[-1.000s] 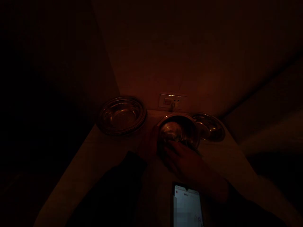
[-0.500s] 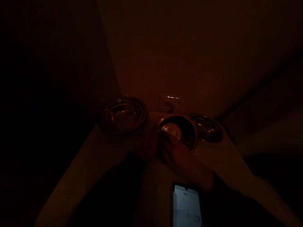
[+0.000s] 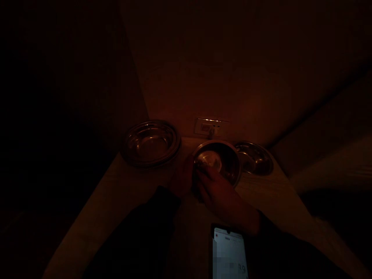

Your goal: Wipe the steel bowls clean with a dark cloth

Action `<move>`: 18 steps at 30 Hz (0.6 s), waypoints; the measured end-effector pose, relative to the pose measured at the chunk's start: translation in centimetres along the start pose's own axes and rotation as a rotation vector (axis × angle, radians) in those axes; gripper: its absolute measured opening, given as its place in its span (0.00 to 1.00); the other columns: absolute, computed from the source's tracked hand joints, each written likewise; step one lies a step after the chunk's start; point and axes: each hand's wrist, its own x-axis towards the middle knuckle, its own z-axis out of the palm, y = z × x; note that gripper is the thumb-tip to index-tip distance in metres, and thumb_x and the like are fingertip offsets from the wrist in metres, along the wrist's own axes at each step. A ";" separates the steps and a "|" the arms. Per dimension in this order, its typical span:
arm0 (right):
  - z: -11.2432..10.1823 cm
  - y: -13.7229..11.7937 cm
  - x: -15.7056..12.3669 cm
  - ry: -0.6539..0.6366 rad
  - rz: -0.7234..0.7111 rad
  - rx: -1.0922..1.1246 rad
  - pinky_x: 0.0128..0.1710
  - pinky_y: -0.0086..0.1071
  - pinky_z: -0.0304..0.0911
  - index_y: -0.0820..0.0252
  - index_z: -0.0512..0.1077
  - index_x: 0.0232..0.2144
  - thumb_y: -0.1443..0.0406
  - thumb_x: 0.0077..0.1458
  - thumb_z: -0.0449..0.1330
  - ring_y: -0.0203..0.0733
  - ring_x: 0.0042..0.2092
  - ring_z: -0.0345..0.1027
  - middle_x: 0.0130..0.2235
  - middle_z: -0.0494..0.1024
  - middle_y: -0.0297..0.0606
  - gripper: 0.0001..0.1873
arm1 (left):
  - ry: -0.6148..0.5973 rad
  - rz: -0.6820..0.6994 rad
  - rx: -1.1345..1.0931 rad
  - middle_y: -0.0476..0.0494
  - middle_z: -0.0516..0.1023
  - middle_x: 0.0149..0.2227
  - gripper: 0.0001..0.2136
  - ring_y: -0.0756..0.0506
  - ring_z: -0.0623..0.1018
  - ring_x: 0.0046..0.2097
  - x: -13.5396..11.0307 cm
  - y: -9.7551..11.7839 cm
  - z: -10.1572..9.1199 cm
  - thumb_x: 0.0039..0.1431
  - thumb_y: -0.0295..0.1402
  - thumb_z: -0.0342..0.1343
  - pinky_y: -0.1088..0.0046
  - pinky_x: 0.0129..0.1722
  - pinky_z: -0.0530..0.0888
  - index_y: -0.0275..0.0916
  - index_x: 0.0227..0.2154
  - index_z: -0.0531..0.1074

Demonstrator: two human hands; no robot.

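The scene is very dark. A steel bowl (image 3: pixel 225 161) stands tilted on a pale counter (image 3: pixel 116 193) near the wall. My left hand (image 3: pixel 181 174) grips its left outer side. My right hand (image 3: pixel 216 188) reaches over the near rim, fingertips inside the bowl beside a pale patch there. In the gloom I cannot make out whether the right fingers hold anything. Both forearms wear dark sleeves.
A wide steel basin (image 3: pixel 151 141) sits to the left and another steel bowl (image 3: pixel 255 157) to the right. A wall socket (image 3: pixel 210 126) is behind them. A lit phone screen (image 3: pixel 229 254) lies at the counter's near edge.
My right hand has slid forward and a little left, further over the bowl's rim. The bowl has shifted slightly left.
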 end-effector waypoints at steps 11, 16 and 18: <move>-0.4 0.6 -1.1 -0.099 -0.028 -0.025 0.53 0.47 0.65 0.64 0.66 0.55 0.63 0.65 0.46 0.50 0.52 0.66 0.54 0.70 0.49 0.20 | 0.036 -0.140 -0.046 0.42 0.78 0.50 0.20 0.43 0.76 0.52 0.2 0.9 -0.3 0.65 0.38 0.38 0.64 0.55 0.70 0.39 0.49 0.72; -1.3 1.5 -3.2 -0.154 -0.063 -0.242 0.48 0.54 0.66 0.63 0.68 0.54 0.61 0.64 0.49 0.55 0.49 0.67 0.51 0.73 0.49 0.20 | -0.011 -0.050 -0.113 0.44 0.78 0.50 0.21 0.46 0.75 0.53 0.1 1.4 -0.1 0.66 0.38 0.36 0.68 0.57 0.67 0.38 0.48 0.73; -1.5 1.4 -3.1 -0.162 -0.067 -0.249 0.49 0.54 0.65 0.64 0.68 0.54 0.61 0.64 0.49 0.56 0.50 0.67 0.52 0.73 0.49 0.20 | -0.025 -0.046 -0.147 0.42 0.78 0.49 0.22 0.45 0.76 0.51 0.0 1.6 -0.1 0.66 0.38 0.35 0.67 0.55 0.68 0.37 0.46 0.73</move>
